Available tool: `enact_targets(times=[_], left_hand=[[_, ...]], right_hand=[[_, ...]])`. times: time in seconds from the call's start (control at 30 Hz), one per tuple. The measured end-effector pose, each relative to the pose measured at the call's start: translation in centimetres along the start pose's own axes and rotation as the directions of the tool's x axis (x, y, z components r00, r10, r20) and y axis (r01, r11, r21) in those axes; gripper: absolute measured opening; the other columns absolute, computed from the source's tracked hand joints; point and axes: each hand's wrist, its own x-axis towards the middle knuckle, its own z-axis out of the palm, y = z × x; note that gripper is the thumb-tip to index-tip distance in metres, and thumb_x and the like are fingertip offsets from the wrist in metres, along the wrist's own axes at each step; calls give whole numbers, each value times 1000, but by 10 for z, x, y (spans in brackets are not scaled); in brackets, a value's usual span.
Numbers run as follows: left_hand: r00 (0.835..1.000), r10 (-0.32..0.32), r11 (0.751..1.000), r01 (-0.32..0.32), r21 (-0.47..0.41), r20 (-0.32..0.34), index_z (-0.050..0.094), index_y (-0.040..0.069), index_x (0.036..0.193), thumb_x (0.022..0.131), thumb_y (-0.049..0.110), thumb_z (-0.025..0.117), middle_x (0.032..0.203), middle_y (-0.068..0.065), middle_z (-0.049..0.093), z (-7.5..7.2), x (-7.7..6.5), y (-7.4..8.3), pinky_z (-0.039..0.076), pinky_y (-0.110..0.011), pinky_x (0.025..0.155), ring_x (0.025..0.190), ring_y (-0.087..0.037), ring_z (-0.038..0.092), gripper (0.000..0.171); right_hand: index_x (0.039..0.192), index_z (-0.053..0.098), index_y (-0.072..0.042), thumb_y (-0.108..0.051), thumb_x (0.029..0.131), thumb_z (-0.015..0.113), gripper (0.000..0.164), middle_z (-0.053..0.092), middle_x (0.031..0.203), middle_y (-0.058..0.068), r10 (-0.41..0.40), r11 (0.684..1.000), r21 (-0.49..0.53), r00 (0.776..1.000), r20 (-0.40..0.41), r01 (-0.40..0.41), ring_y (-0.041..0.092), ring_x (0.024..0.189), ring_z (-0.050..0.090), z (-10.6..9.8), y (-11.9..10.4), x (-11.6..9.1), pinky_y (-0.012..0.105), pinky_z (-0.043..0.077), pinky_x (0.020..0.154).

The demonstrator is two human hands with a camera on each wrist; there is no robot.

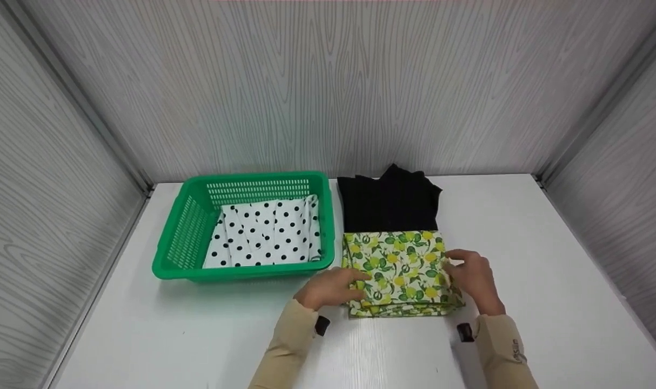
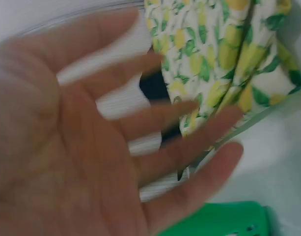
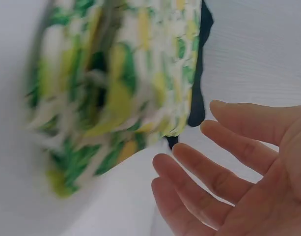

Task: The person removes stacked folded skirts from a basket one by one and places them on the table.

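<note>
Lemon cloth is lying folded, near edges uneven

At the left, a basket is standing on the table, and inside it a dotted cloth is lying, wrinkled and bunched at its right end. Next, the left hand is reaching over the left edge of the lemon cloth; its fingers are lying wide apart and holding nothing. The lemon cloth is resting just beside the basket, between both hands, as a layered rectangle. Behind it, a black cloth is lying, its far side ragged. The right hand is hovering by the right edge, fingers loosely bent and apart, gripping nothing. In my judgement, the main folding is looking done; only a little seems left, because the near layers and right near corner are not yet lying even.
</note>
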Motion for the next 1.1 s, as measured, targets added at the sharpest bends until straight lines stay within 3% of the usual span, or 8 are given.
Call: enact_targets(times=[0.07,0.13,0.2,0.4,0.63,0.83,0.97,1.1], left_hand=[[997,80,996,-79,-30,19,60,5,141,103,19,61,132,-13,66,-7,-4,1,49,-30,75,95,-23,67,41],[990,137,986,-138,-98,-13,60,2,141,104,17,59,131,-15,65,-13,-8,2,50,-31,72,89,-26,69,39],[981,178,976,-186,-113,-76,62,2,139,104,16,58,133,-15,64,-20,-11,1,54,-32,79,96,-27,70,37],[951,220,958,-253,-137,-216,64,1,135,105,15,56,133,-14,65,-38,-20,-2,54,-43,91,107,-29,67,33],[930,169,969,-217,-116,-326,66,2,133,105,15,57,131,-14,65,-57,-35,-13,53,-47,89,108,-31,65,32],[924,119,986,-153,-66,-363,66,-2,130,104,14,58,128,-17,66,-67,-43,-29,52,-47,91,106,-32,66,31],[921,66,995,-89,-43,-383,67,-1,129,103,12,60,118,-16,70,-73,-46,-39,53,-46,79,96,-32,68,30],[930,12,999,-30,-43,-367,66,-2,131,103,12,60,123,-15,69,-75,-49,-48,53,-46,83,101,-30,68,31]], right_hand=[[122,67,11,-5,96,64,31,63,125,32,-49,998,25,999,-20,49,37,96,69,1,-7,2,42,56,73],[121,68,11,-3,95,64,29,64,124,31,-98,993,55,995,-35,100,41,100,69,3,-14,4,47,56,78],[120,68,11,-2,95,65,28,64,124,30,-140,987,77,989,-42,143,42,101,68,5,-22,6,50,56,80],[122,66,12,1,94,65,30,63,125,30,-240,967,82,970,-37,242,43,105,66,10,-47,15,52,55,84],[125,65,11,2,94,67,32,61,130,30,-293,949,116,956,-4,291,46,114,60,13,-71,23,54,52,91],[124,66,11,1,94,69,32,62,127,30,-342,932,124,940,0,340,46,116,58,22,-86,26,55,48,96],[123,66,10,1,94,69,31,63,126,29,-382,916,131,924,-8,379,45,115,59,27,-95,29,54,49,96],[123,67,9,0,94,69,31,64,126,28,-397,908,141,918,-6,394,44,115,61,30,-105,32,53,50,95]])
